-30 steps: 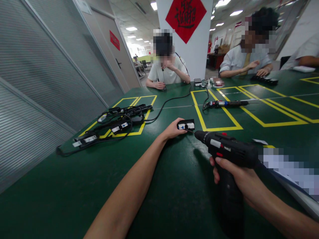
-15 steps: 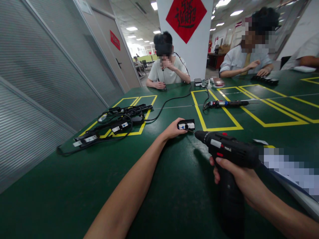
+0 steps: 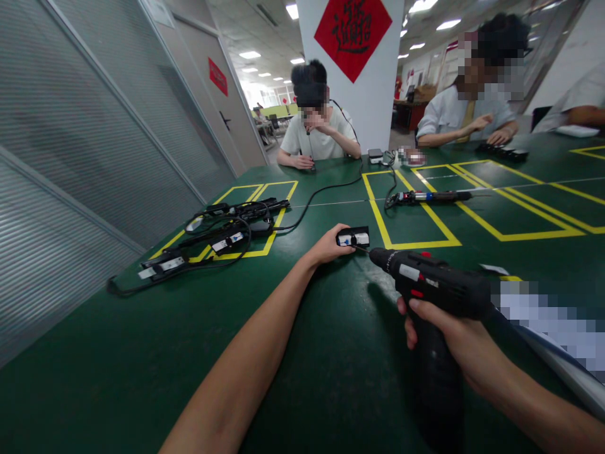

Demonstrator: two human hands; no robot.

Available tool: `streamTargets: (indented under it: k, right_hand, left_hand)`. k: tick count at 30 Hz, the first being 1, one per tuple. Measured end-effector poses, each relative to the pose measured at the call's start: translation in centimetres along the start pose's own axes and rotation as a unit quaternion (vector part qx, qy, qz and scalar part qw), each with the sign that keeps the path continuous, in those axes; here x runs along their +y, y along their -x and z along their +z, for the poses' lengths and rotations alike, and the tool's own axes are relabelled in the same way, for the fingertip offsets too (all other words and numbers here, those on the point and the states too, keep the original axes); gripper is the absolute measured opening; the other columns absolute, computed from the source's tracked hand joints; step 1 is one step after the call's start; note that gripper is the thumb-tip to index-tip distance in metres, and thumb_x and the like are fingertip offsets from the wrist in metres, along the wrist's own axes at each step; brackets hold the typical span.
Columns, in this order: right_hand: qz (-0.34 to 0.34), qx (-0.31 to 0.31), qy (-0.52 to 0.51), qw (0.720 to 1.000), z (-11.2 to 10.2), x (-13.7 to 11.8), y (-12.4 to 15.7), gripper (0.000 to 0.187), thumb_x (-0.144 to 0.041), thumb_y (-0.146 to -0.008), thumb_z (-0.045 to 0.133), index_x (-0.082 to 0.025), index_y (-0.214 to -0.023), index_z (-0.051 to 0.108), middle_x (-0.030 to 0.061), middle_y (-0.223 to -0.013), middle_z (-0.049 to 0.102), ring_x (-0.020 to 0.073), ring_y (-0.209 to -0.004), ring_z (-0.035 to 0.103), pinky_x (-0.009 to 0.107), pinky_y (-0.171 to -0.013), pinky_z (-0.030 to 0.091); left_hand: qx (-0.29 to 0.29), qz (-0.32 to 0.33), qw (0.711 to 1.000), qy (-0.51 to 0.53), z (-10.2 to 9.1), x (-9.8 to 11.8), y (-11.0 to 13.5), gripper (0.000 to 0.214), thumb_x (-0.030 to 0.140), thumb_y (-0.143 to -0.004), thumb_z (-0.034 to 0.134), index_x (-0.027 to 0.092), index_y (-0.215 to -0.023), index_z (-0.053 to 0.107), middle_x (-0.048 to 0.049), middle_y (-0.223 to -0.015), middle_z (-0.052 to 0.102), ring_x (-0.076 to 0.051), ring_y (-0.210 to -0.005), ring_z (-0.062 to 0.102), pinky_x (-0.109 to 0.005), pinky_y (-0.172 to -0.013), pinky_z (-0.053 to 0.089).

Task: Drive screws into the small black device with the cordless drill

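Observation:
My left hand (image 3: pixel 332 244) grips the left end of a small black block with white parts and a blue spot, apparently a power strip piece (image 3: pixel 362 232), low over the green table. Round the handle of a black cordless drill (image 3: pixel 437 280) with red details, my right hand (image 3: pixel 437 321) is closed. The drill points left, and its thin bit reaches the block's lower right edge; whether the tip touches a screw is too small to tell.
Black strips and cables (image 3: pixel 227 230) lie on the left inside yellow tape outlines. A soldering-iron-like tool (image 3: pixel 432 197) rests beyond the drill. A cable (image 3: pixel 326 187) crosses the green table (image 3: pixel 331 366). Two people (image 3: pixel 321 135) sit opposite; another arm shows far right.

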State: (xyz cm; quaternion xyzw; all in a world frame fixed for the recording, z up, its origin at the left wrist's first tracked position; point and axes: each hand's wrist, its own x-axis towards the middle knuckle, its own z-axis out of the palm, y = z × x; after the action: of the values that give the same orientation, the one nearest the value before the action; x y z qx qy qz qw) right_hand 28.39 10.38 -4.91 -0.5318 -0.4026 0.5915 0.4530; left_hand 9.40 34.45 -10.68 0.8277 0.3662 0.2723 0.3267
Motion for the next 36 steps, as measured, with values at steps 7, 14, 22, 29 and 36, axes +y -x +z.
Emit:
streamTargets:
  k: [7, 14, 22, 29, 36]
  right_hand:
    - [0.012, 0.009, -0.002, 1.000, -0.02, 0.02, -0.08, 0.025, -0.039, -0.086, 0.050, -0.016, -0.086, 0.060, 0.0026, -0.056, 0.062, 0.0160, -0.055, 0.055, 0.028, -0.054, 0.038]
    - [0.008, 0.007, -0.003, 1.000, 0.02, -0.04, -0.03, 0.026, -0.039, -0.086, 0.050, -0.015, -0.087, 0.061, 0.0025, -0.057, 0.062, 0.0161, -0.055, 0.055, 0.029, -0.057, 0.039]
    - [0.014, 0.014, 0.010, 1.000, -0.08, -0.09, 0.09, 0.025, -0.038, -0.085, 0.050, -0.016, -0.086, 0.061, 0.0016, -0.055, 0.061, 0.0160, -0.054, 0.055, 0.029, -0.055, 0.039]
    - [0.012, 0.013, 0.003, 1.000, 0.01, -0.09, -0.01, 0.026, -0.038, -0.085, 0.050, -0.016, -0.089, 0.061, 0.0022, -0.056, 0.062, 0.0166, -0.054, 0.056, 0.027, -0.054, 0.039]
    - [0.002, 0.006, 0.006, 1.000, -0.02, -0.12, 0.00, 0.026, -0.040, -0.086, 0.050, -0.017, -0.086, 0.061, 0.0012, -0.056, 0.062, 0.0159, -0.054, 0.056, 0.028, -0.055, 0.040]
  left_hand:
    - [0.001, 0.006, 1.000, 0.010, 0.02, -0.08, 0.08, 0.056, 0.031, -0.063, 0.066, 0.016, -0.114, 0.046, -0.0037, -0.100, 0.056, -0.015, -0.086, 0.053, -0.029, -0.079, 0.042]
    - [0.001, -0.010, 1.000, 0.008, 0.03, 0.10, 0.07, 0.057, 0.030, -0.062, 0.066, 0.017, -0.114, 0.046, -0.0036, -0.100, 0.056, -0.016, -0.086, 0.053, -0.029, -0.079, 0.043]
    - [0.002, -0.001, 1.000, 0.009, 0.01, 0.23, 0.13, 0.057, 0.030, -0.063, 0.066, 0.016, -0.114, 0.046, -0.0039, -0.100, 0.056, -0.015, -0.085, 0.052, -0.028, -0.077, 0.043]
    - [0.005, -0.005, 1.000, 0.007, 0.03, 0.29, 0.11, 0.056, 0.028, -0.062, 0.066, 0.016, -0.113, 0.047, -0.0026, -0.096, 0.056, -0.014, -0.083, 0.052, -0.027, -0.076, 0.042]
    - [-0.001, 0.001, 1.000, 0.024, 0.12, -0.06, 0.10, 0.055, 0.029, -0.063, 0.066, 0.016, -0.113, 0.046, -0.0020, -0.094, 0.056, -0.013, -0.080, 0.053, -0.025, -0.072, 0.043]
